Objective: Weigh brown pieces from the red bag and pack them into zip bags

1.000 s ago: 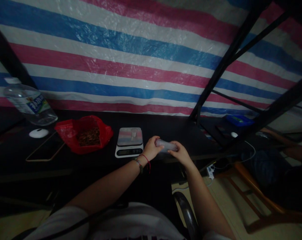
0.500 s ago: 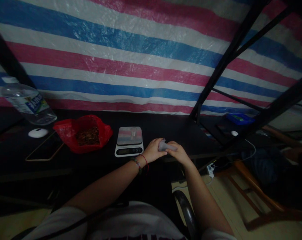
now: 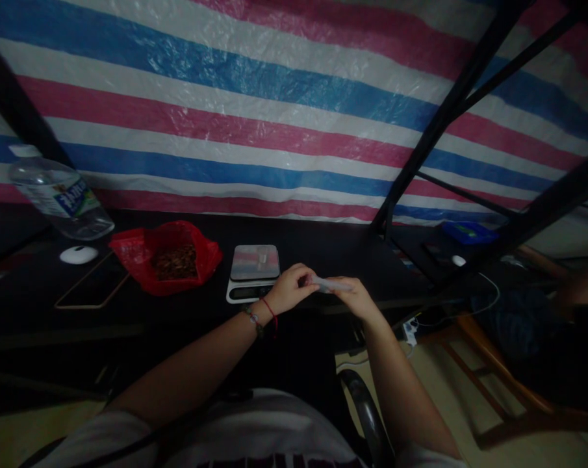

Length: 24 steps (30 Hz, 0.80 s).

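Observation:
Just past the table's front edge, my two hands are close together on a pale, translucent piece that looks like a small plastic bag [image 3: 329, 285]. My left hand [image 3: 294, 287] pinches its left end between thumb and fingers. On the other side my right hand [image 3: 356, 296] holds the right part, with some fingers hidden beneath. Left of my left hand is a white digital scale [image 3: 255, 263] with a small clear item [image 3: 262, 255] on its plate. An open red plastic bag [image 3: 132, 257] stands farther left, holding many small brown pieces [image 3: 175, 262].
A phone [image 3: 91, 283], a white mouse [image 3: 78, 255] and a large clear bottle [image 3: 62, 195] are at the left. Black frame bars [image 3: 410, 162] rise on the right. Beyond them, a person's arm [image 3: 542, 263] shows near a blue box [image 3: 469, 232] and wooden chair [image 3: 493, 364].
My left hand has shifted slightly left, drawing away from my right hand. The pale piece was bunched and wide at its left end; now it looks thinner and flatter.

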Each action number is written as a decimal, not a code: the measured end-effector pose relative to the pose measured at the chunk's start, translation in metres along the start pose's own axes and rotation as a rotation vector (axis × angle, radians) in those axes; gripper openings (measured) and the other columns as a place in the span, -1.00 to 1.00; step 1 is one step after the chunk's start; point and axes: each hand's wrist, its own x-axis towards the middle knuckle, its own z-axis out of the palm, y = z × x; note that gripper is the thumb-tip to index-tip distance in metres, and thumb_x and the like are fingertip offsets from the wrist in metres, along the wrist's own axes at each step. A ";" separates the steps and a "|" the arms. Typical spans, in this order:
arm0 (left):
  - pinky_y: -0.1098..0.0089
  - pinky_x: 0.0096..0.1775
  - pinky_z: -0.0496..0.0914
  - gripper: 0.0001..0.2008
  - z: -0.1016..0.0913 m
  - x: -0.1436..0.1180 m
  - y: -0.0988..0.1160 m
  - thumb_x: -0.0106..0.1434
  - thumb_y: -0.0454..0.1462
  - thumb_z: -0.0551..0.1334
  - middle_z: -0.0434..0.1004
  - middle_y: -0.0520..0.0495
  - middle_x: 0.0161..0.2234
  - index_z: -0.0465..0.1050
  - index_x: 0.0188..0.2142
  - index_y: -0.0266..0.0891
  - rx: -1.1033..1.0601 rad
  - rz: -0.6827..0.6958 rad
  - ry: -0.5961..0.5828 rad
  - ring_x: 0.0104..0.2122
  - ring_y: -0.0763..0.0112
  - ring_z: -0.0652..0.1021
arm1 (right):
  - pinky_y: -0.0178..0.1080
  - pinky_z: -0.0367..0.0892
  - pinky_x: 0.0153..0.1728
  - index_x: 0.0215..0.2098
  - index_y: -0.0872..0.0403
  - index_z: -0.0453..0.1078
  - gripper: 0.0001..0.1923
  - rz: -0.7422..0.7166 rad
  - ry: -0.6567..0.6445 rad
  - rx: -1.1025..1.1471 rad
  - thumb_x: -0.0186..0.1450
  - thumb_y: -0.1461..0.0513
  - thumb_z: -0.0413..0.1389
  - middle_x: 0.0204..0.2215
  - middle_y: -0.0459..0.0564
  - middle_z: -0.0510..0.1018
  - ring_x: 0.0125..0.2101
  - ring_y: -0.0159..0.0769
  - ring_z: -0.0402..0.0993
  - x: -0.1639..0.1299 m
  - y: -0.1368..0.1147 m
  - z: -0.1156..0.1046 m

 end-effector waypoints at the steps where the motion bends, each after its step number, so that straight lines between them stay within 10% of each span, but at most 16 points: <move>1: 0.37 -0.20 0.33 -0.89 -0.002 -0.001 0.003 0.16 -0.27 0.22 0.39 -0.03 -0.32 0.40 -0.30 -0.25 0.024 0.016 0.008 -0.30 0.40 0.42 | -0.16 0.37 -0.21 -0.31 0.07 0.54 -0.68 -0.017 0.010 0.003 0.17 0.01 0.16 -0.31 0.04 0.60 -0.29 -0.15 0.52 0.001 -0.001 0.000; 13: 0.22 0.00 0.27 -0.67 0.030 -0.012 0.011 0.19 -0.37 0.11 0.34 -0.15 -0.10 0.19 -0.03 -0.24 -0.076 -0.037 0.071 -0.08 0.27 0.38 | -0.14 0.33 -0.08 0.06 -0.02 0.34 -0.40 -0.035 0.154 0.024 0.04 0.14 0.30 -0.11 0.04 0.49 -0.14 -0.20 0.44 0.001 -0.004 0.019; 24: 0.44 -0.37 0.24 -0.87 0.020 -0.002 0.008 0.13 -0.28 0.21 0.25 0.07 -0.44 0.30 -0.33 -0.27 -0.105 -0.180 0.057 -0.43 0.47 0.30 | -0.29 0.32 -0.35 -0.42 0.12 0.45 -0.75 0.002 0.184 -0.069 0.18 0.07 0.17 -0.36 -0.03 0.45 -0.36 -0.30 0.41 -0.007 -0.008 0.008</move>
